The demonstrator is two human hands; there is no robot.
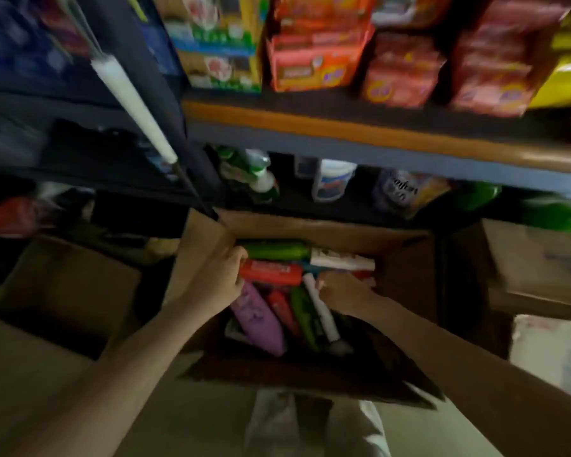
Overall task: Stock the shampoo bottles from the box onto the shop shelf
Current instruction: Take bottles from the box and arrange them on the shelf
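Note:
An open cardboard box (406, 258) stands on the floor below the shelf and holds several shampoo bottles lying flat: a green one (274, 249), a red one (271, 272), a purple one (261, 319), a white one (342, 259) and a slim white one (322, 313). My left hand (223, 275) reaches into the box's left side, its curled fingers at the ends of the green and red bottles. My right hand (342, 293) is down among the bottles at the box's right, its fingers hidden. The frame is blurred.
The shop shelf (343, 140) runs above the box, with bottles and tubs (332, 179) in the dim bay under it and colourful packs (314, 61) on top. A white pole (132, 103) leans across the left. Other cardboard boxes (66, 291) flank the open one.

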